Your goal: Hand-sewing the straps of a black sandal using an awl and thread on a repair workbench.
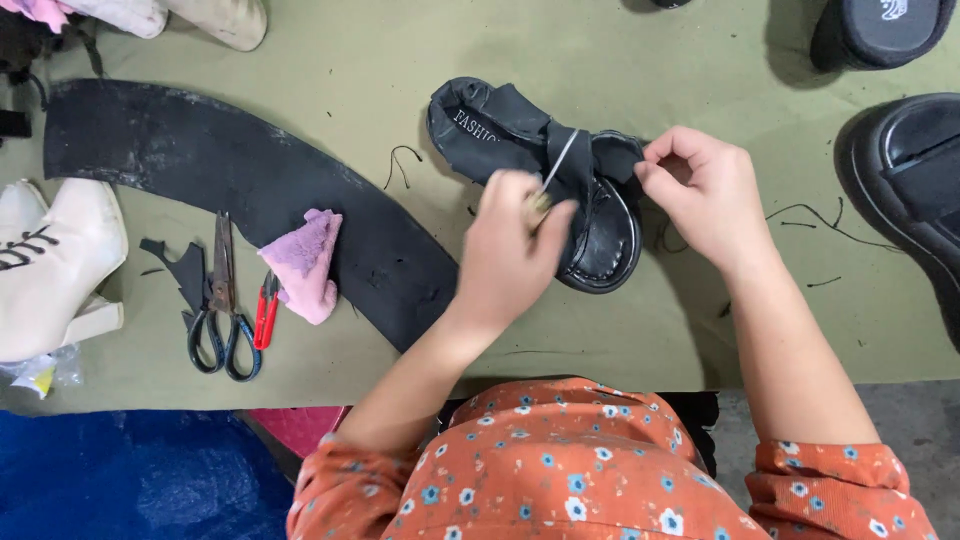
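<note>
On the black sandal, left hand pinches a thin tool; right hand grips its strap.

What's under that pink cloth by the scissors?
The pink cloth lies on the curved black sheet, its lower end reaching the green table. Anything beneath the cloth is covered.

Even overhead light, soft shadows

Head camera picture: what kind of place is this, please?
Probably a shoe-making or shoe-finishing workbench. The left hand works a thin tool on a black sandal steadied by the right hand; scissors, a black material sheet and a white boot lie nearby.
</note>
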